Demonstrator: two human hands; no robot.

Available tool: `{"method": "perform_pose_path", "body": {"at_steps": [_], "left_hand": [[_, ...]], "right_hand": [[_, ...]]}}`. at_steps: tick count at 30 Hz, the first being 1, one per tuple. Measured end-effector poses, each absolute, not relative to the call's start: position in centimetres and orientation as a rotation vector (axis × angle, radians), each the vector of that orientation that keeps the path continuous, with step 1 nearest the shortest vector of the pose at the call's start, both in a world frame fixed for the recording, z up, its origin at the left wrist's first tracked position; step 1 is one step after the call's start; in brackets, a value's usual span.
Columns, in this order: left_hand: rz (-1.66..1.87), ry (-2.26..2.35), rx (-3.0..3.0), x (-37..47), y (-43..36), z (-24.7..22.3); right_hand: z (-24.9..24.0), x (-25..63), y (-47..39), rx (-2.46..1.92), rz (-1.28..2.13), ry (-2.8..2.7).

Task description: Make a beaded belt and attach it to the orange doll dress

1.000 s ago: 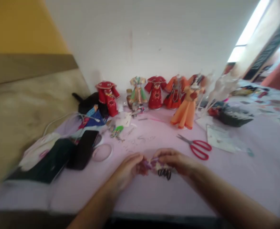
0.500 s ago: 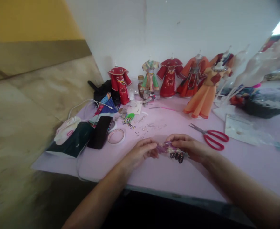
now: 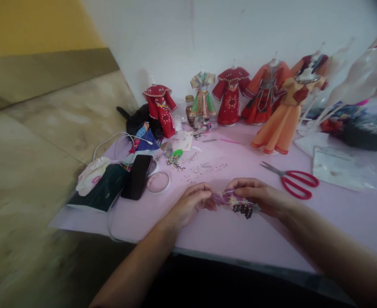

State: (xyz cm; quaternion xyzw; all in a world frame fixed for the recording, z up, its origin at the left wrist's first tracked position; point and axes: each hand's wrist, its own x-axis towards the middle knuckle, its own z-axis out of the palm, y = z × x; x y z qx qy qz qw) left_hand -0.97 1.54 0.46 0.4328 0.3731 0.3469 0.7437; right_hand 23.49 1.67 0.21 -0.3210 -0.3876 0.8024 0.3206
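Observation:
Between my hands, just above the pink tabletop (image 3: 227,235), is a small piece of purple beaded fabric (image 3: 229,199) with rows of pearl-like beads and a dark scalloped trim along its lower right edge. My left hand (image 3: 196,201) pinches its left end between thumb and fingers. At the upper right of the piece, my right hand (image 3: 259,194) grips it, thumb on top. Red-handled scissors (image 3: 291,179) lie open to the right, beyond my right hand. Small loose beads (image 3: 175,162) are scattered on the table past my left hand, beside a green packet (image 3: 177,154).
A roll of tape (image 3: 158,183) and a black phone (image 3: 137,177) lie to the left, near a dark green pouch (image 3: 96,192). Along the wall stand several doll dresses on forms, among them an orange one (image 3: 276,128). A plastic bag (image 3: 342,167) lies at right.
The view has shifted slightly, so the scissors and dresses appear farther right. Both hands keep their hold on the beaded fabric, with hardly any other movement.

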Motion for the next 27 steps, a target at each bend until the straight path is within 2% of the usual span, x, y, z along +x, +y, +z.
{"method": "perform_pose_path", "body": {"at_steps": [17, 27], "left_hand": [[0.904, 0.920, 1.113, -1.2, 1.1, 2.4], [0.977, 0.951, 1.213, -1.5, 0.7, 4.6]], "right_hand": [[0.2, 23.7, 2.1, -0.751, 2.084, -1.111], [0.2, 24.7, 2.7, -0.695, 2.049, -1.455]]}}
